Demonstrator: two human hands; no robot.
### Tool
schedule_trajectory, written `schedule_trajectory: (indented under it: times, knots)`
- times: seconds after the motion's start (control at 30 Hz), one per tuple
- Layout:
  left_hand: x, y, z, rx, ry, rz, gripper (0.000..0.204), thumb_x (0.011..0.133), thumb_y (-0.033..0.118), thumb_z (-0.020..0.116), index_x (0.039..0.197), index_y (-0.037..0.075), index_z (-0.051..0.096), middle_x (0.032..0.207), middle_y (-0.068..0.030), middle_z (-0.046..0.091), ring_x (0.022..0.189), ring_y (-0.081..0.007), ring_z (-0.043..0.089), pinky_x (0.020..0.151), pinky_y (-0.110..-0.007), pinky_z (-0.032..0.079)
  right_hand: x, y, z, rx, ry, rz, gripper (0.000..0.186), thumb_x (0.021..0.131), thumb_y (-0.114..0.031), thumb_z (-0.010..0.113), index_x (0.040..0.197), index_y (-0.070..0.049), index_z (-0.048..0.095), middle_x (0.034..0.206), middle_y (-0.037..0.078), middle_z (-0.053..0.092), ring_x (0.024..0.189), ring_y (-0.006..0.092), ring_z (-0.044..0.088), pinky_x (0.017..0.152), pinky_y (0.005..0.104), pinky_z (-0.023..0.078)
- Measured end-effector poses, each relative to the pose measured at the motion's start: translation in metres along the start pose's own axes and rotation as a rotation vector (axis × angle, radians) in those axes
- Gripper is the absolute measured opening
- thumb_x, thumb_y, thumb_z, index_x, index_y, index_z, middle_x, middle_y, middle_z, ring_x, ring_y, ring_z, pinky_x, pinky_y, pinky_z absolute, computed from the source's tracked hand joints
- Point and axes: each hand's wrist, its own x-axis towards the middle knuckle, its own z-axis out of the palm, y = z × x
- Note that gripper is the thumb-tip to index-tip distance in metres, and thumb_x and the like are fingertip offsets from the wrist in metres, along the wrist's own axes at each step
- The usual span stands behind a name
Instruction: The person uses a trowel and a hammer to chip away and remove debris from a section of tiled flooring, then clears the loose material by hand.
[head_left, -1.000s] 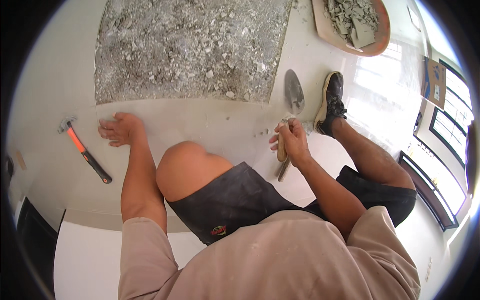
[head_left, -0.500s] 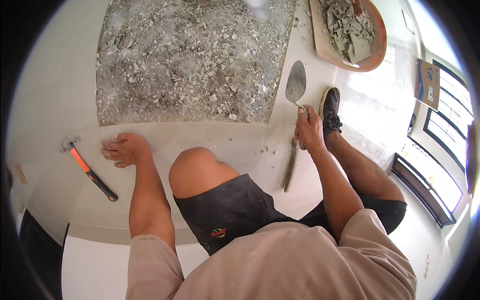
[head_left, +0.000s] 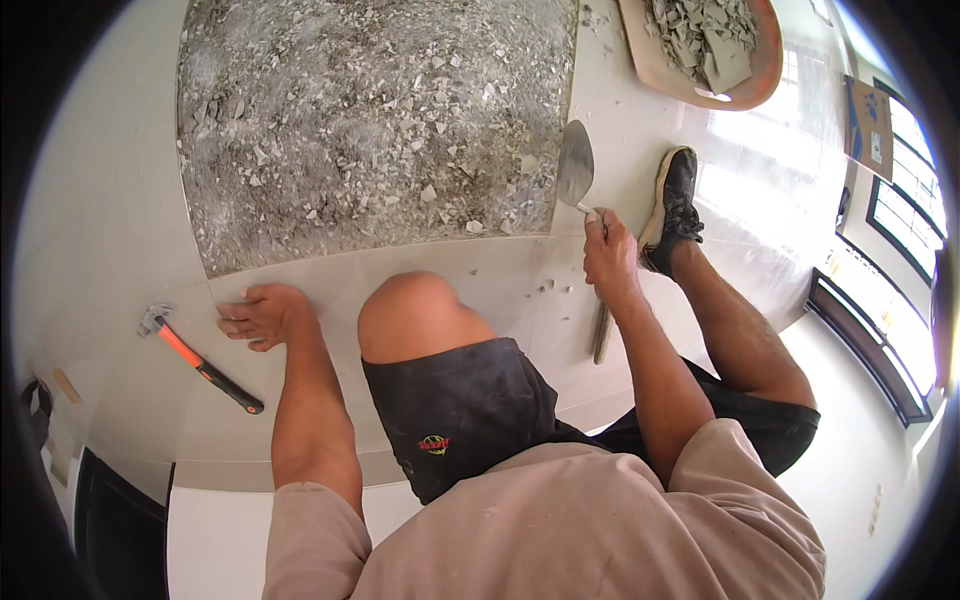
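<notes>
My right hand is closed around the handle of a trowel, whose rounded grey blade points away over the right edge of a bared patch of floor. Broken chips and dust cover that rough patch. Partly hidden under my right hand and forearm, a long-handled tool lies on the tiles; its head does not show. My left hand rests on the pale tile floor with its fingers spread, near the patch's lower left corner. Beside it lies a hammer with an orange and black handle.
A shallow orange-rimmed basin full of broken tile pieces stands at the far right. My shoe is planted right of the trowel. Small crumbs dot the tiles. A cardboard box sits by the window.
The trowel blade has turned and now sits over the patch's edge. The other person's fingers at the basin have gone from view. The whole view has shifted and rotated slightly.
</notes>
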Motion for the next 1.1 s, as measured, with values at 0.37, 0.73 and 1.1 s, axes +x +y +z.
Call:
schedule_trajectory:
  times: [0.37,0.73,1.1]
  knots:
    - [0.005,-0.005,0.008,0.084,0.059,0.016,0.057,0.101,0.041,0.032,0.152,0.018,0.037,0.16,-0.0093,0.034,0.149,-0.0273,0.031,0.109,-0.057,0.028,0.022,-0.056,-0.039,0.053,-0.135,0.274,0.038,0.102,-0.033,0.055,0.121,-0.002,0.065,0.065,0.005,0.054,0.045,0.0146,0.05,0.041,0.0331,0.046]
    - [0.0,-0.003,0.003,0.1,0.036,0.025,0.058,0.1,0.037,0.034,0.154,0.016,0.034,0.161,-0.0116,0.032,0.15,-0.0289,0.028,0.106,-0.057,0.03,0.018,-0.015,-0.036,-0.208,-0.021,-0.068,0.038,0.1,-0.033,0.055,0.113,0.001,0.068,0.085,0.027,0.068,0.083,0.0439,0.068,0.079,0.0485,0.052]
    - [0.0,0.004,-0.007,-0.005,-0.032,-0.009,0.06,0.098,0.035,0.034,0.155,0.015,0.03,0.164,-0.0144,0.028,0.152,-0.0326,0.024,0.112,-0.061,0.023,-0.016,-0.009,-0.035,-0.442,-0.055,-0.158,0.03,0.1,-0.024,0.051,0.111,0.002,0.061,0.098,0.035,0.066,0.097,0.0547,0.063,0.087,0.0577,0.049]
